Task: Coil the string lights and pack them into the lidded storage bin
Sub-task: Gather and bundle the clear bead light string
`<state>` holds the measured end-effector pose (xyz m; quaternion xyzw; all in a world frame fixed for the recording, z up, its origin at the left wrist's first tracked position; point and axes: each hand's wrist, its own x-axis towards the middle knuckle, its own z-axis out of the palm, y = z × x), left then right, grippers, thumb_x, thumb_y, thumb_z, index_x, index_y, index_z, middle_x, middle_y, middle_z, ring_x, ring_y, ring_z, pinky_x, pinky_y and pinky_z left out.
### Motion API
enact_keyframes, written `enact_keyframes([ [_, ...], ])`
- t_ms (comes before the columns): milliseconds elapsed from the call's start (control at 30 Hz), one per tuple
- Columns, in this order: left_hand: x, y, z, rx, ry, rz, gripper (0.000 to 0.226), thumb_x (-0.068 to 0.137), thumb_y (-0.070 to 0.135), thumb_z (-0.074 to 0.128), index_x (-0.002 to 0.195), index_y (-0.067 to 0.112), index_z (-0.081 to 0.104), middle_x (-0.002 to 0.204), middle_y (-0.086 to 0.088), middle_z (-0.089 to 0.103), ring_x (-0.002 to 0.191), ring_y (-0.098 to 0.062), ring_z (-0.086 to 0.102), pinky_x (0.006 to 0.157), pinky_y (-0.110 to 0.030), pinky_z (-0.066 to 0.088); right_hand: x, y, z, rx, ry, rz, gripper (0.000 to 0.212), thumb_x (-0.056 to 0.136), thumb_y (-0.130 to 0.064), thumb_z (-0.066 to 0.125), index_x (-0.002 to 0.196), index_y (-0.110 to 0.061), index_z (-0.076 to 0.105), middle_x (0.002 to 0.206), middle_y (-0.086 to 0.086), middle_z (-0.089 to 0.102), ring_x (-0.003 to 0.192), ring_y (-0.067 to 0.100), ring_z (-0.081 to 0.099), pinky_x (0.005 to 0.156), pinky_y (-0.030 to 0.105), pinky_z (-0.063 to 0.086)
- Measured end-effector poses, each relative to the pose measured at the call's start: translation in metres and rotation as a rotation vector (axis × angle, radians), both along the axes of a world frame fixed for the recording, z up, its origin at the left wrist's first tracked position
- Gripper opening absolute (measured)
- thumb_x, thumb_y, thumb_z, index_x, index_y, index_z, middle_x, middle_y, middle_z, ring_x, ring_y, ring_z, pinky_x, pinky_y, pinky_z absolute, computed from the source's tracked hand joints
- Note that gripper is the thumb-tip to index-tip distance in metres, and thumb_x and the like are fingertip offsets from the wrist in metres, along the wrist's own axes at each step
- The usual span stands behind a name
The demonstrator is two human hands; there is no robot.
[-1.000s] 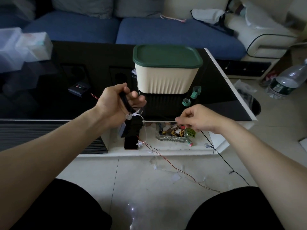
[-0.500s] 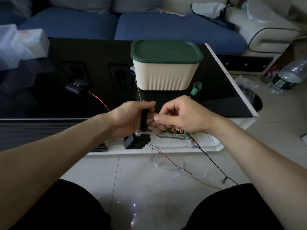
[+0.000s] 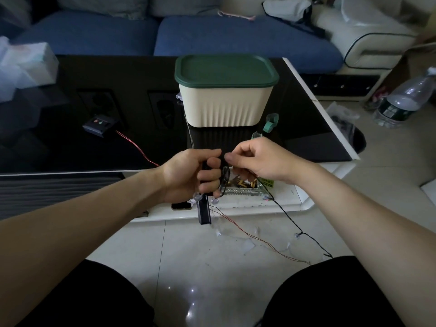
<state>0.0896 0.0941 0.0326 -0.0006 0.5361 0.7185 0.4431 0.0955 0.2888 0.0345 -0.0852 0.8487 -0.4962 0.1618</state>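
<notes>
My left hand (image 3: pixel 191 175) grips the string lights' black battery box (image 3: pixel 204 213), which sticks out below my fist, with loops of the thin black wire bunched against my fingers. My right hand (image 3: pixel 262 161) pinches the wire right beside the left fist. The loose rest of the string lights (image 3: pixel 297 228) trails down to the floor on the right, with small clear bulbs along it. The cream storage bin (image 3: pixel 224 107) stands on the black table behind my hands, its dark green lid (image 3: pixel 226 70) closed.
A small black box (image 3: pixel 98 123) with a red wire (image 3: pixel 247 234) lies on the black table (image 3: pixel 94 147). Green tape rolls (image 3: pixel 271 121) sit right of the bin. A phone and a glass tray (image 3: pixel 243 190) sit on the lower white shelf. A bottle (image 3: pixel 405 100) lies on the floor.
My hands came together: the right hand moved left from a stretched-out wire to the left fist. The battery box now hangs upright below the left hand.
</notes>
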Motion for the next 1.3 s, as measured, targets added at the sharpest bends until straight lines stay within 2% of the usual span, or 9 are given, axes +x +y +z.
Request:
enact_keyframes([
  [100, -0.003, -0.003, 0.002, 0.008, 0.026, 0.097, 0.046, 0.103, 0.032, 0.036, 0.059, 0.021, 0.035, 0.043, -0.001, 0.034, 0.045, -0.025, 0.056, 0.071, -0.040, 0.048, -0.001, -0.001, -0.003, 0.005, -0.053, 0.018, 0.027, 0.099, -0.031, 0.061, 0.080, -0.012, 0.064, 0.067, 0.001, 0.066, 0.056, 0.012, 0.060, 0.053, 0.025, 0.047],
  [267, -0.012, -0.015, 0.010, 0.071, 0.009, 0.264, 0.047, 0.104, 0.030, 0.035, 0.057, 0.022, 0.037, 0.036, 0.004, 0.026, 0.027, -0.012, 0.022, 0.038, -0.023, 0.035, -0.001, 0.007, 0.000, 0.166, -0.154, 0.075, 0.034, 0.095, -0.037, 0.065, 0.086, -0.005, 0.070, 0.065, -0.003, 0.067, 0.063, 0.011, 0.060, 0.068, 0.028, 0.050],
  [400, -0.023, -0.029, 0.013, 0.131, 0.013, 0.439, 0.047, 0.104, 0.030, 0.036, 0.058, 0.022, 0.039, 0.036, 0.005, 0.025, 0.028, -0.010, 0.019, 0.037, -0.023, 0.030, -0.001, 0.015, -0.004, 0.260, -0.231, 0.098, 0.023, 0.096, -0.033, 0.066, 0.087, -0.014, 0.074, 0.084, -0.002, 0.077, 0.082, 0.008, 0.067, 0.093, 0.032, 0.048],
  [567, -0.022, -0.031, 0.015, 0.118, 0.043, 0.563, 0.046, 0.106, 0.030, 0.034, 0.060, 0.022, 0.039, 0.037, 0.005, 0.025, 0.030, -0.010, 0.019, 0.039, -0.023, 0.034, -0.002, 0.009, -0.006, 0.069, -0.275, 0.000, 0.021, 0.099, -0.015, 0.061, 0.109, 0.003, 0.067, 0.080, 0.006, 0.070, 0.071, 0.009, 0.066, 0.065, 0.030, 0.059],
  [700, -0.023, -0.032, 0.016, 0.086, 0.059, 0.617, 0.048, 0.106, 0.034, 0.034, 0.061, 0.021, 0.038, 0.041, 0.003, 0.031, 0.033, -0.012, 0.025, 0.047, -0.026, 0.042, 0.000, 0.001, -0.004, 0.024, -0.205, -0.069, 0.016, 0.097, -0.008, 0.064, 0.109, 0.001, 0.060, 0.082, 0.013, 0.073, 0.065, 0.019, 0.070, 0.044, 0.022, 0.049],
  [867, -0.020, -0.028, 0.020, 0.174, 0.062, 0.517, 0.045, 0.106, 0.040, 0.034, 0.070, 0.015, 0.046, 0.070, -0.010, 0.068, 0.072, -0.028, 0.072, 0.066, -0.035, 0.061, 0.006, -0.012, 0.001, 0.080, -0.179, 0.076, 0.009, 0.092, -0.003, 0.070, 0.099, -0.005, 0.064, 0.086, 0.017, 0.075, 0.058, 0.022, 0.071, 0.038, 0.024, 0.046],
  [1000, -0.014, -0.020, 0.016, 0.073, 0.146, 0.299, 0.033, 0.106, 0.024, 0.037, 0.085, 0.008, 0.057, 0.115, -0.019, 0.070, 0.108, -0.029, 0.069, 0.087, -0.036, 0.059, 0.011, -0.025, 0.004, 0.165, -0.105, 0.161, 0.006, 0.092, -0.008, 0.071, 0.097, -0.011, 0.070, 0.081, 0.018, 0.073, 0.057, 0.022, 0.068, 0.037, 0.022, 0.042],
  [1167, -0.007, -0.015, 0.004, -0.027, 0.189, 0.222, 0.019, 0.102, 0.007, 0.045, 0.112, -0.004, 0.056, 0.106, -0.022, 0.070, 0.089, -0.030, 0.071, 0.067, -0.033, 0.059, 0.013, -0.030, 0.005, 0.128, 0.021, 0.164, 0.009, 0.089, -0.010, 0.074, 0.096, -0.015, 0.077, 0.068, -0.001, 0.071, 0.059, 0.016, 0.067, 0.045, 0.025, 0.049],
  [1300, 0.003, -0.006, 0.000, -0.080, 0.173, 0.093, 0.027, 0.099, 0.006, 0.046, 0.101, -0.015, 0.062, 0.090, -0.023, 0.071, 0.073, -0.029, 0.072, 0.059, -0.029, 0.057, 0.011, -0.027, 0.009, 0.067, 0.119, 0.137, 0.012, 0.083, -0.008, 0.080, 0.088, -0.019, 0.078, 0.074, 0.001, 0.075, 0.063, 0.015, 0.069, 0.059, 0.032, 0.059],
])
